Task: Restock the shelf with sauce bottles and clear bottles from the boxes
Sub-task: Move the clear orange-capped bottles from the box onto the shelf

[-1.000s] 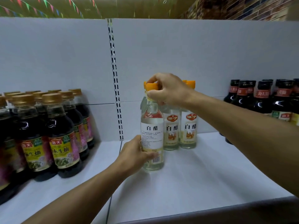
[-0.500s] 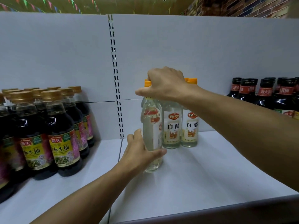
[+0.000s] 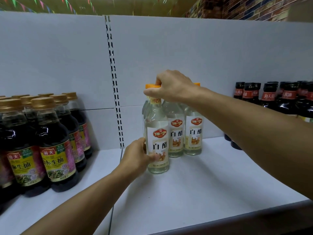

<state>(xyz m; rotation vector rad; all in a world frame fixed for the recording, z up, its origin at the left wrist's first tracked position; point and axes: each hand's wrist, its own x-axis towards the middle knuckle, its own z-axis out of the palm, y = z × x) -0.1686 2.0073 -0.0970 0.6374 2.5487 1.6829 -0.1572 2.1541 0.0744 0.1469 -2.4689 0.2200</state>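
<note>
A clear vinegar bottle [image 3: 158, 141] with an orange cap and a white label stands upright on the white shelf [image 3: 194, 180], its label facing me. My right hand [image 3: 171, 87] grips its cap from above. My left hand [image 3: 137, 158] holds the lower body from the left, thumb across the label. Two more clear bottles [image 3: 184, 133] stand just behind it to the right, and another is partly hidden behind it.
Several dark soy sauce bottles with gold caps [image 3: 50, 146] crowd the left bay. Several dark bottles with black caps [image 3: 277, 97] stand at the far right. A slotted upright [image 3: 115, 92] divides the white back panel.
The front clear bottle has been turned about its axis, so its front label now faces me. Both hands stay on it, and it stands in about the same spot.
</note>
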